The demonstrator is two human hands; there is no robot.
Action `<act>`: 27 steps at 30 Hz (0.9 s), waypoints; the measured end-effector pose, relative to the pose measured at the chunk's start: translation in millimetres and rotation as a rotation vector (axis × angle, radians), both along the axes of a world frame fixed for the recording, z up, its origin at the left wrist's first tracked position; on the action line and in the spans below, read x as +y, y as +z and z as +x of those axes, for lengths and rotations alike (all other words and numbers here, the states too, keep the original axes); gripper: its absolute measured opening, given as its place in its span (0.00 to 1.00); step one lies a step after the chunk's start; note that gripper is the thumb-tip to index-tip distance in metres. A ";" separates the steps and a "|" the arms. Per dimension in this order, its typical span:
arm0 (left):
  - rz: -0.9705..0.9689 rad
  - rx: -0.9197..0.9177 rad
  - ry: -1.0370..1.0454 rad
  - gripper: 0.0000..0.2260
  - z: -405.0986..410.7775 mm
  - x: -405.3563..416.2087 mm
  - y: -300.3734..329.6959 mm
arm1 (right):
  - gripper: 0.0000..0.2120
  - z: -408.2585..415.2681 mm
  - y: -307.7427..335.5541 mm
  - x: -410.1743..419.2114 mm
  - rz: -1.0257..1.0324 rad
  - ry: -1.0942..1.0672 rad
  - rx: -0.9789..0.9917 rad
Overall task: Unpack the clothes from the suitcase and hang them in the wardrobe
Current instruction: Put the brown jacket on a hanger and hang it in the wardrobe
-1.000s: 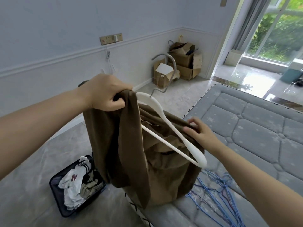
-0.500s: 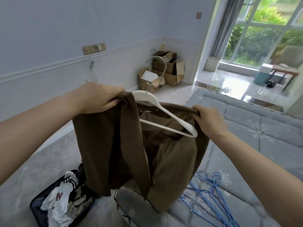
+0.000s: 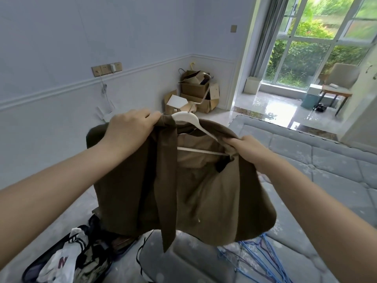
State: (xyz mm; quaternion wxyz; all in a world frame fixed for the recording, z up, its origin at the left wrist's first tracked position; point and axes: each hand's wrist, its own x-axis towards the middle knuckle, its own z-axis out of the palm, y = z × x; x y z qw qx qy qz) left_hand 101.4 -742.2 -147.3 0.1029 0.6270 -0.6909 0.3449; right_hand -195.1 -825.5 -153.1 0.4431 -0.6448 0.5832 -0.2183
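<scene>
Left hand (image 3: 130, 127) pinches the collar of the olive-brown woven jacket (image 3: 183, 184) at one shoulder, while the right hand (image 3: 247, 149) clamps the other shoulder over the white plastic hanger (image 3: 188, 119) (its metal hook looks blurred). Jacket hangs mid-air above the grey quilted mattress (image 3: 318, 160), near the open dark suitcase (image 3: 32, 270). A loose shoulder could slide off the hanger's arm when released.

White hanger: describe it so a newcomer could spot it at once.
Look at the brown jacket held up between both hands, in front of the mattress. The white hanger sits inside its collar. Unlike the thin blue hangers lying on the mattress, it is thick and white.
</scene>
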 end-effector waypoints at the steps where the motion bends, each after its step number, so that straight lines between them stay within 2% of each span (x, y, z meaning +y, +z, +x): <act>1: -0.005 0.072 0.009 0.06 -4.4 -0.2 -3.9 | 0.19 3.3 5.3 8.8 0.069 -0.011 -0.142; 4: -0.008 0.219 -0.040 0.07 -15.9 0.8 -16.2 | 0.17 13.1 18.0 29.1 0.185 0.052 -0.400; 6: 0.048 0.258 -0.096 0.06 -28.4 1.0 -24.6 | 0.18 21.0 22.3 40.8 0.184 0.156 -0.402; 8: 0.116 0.329 -0.114 0.04 -39.1 -0.3 -30.7 | 0.20 29.0 19.8 48.6 0.081 0.297 -0.248; 10: 0.103 0.388 -0.141 0.05 -40.4 -1.4 -33.3 | 0.28 30.0 10.5 47.1 -0.091 0.405 0.040; 12: 0.044 0.394 -0.184 0.08 -34.6 0.2 -31.1 | 0.34 22.3 -1.5 37.8 -0.359 0.370 0.203; 15: 0.014 0.423 -0.260 0.14 -21.6 3.8 -24.9 | 0.21 1.2 -13.0 21.4 -0.900 0.211 0.140; 18: 0.005 0.459 -0.320 0.09 -14.8 5.7 -18.2 | 0.08 -6.6 -15.5 18.0 -1.149 0.171 0.130; 19: 0.001 0.473 -0.339 0.08 -13.2 5.9 -15.4 | 0.06 -7.5 -14.6 16.9 -1.164 0.128 0.141; 21: -0.004 0.481 -0.377 0.09 -10.3 7.0 -9.5 | 0.16 -10.7 -11.1 12.9 -1.186 0.019 0.239; 23: 0.005 0.467 -0.411 0.11 -7.7 7.5 -4.0 | 0.22 -17.4 -2.7 6.8 -1.313 0.048 0.441; 24: 0.007 0.461 -0.428 0.11 -7.9 8.2 -1.4 | 0.21 -19.5 1.8 5.8 -1.318 0.122 0.512; 27: -0.033 0.433 -0.481 0.10 -11.7 8.8 5.4 | 0.21 -19.3 5.8 2.0 -1.048 0.302 0.586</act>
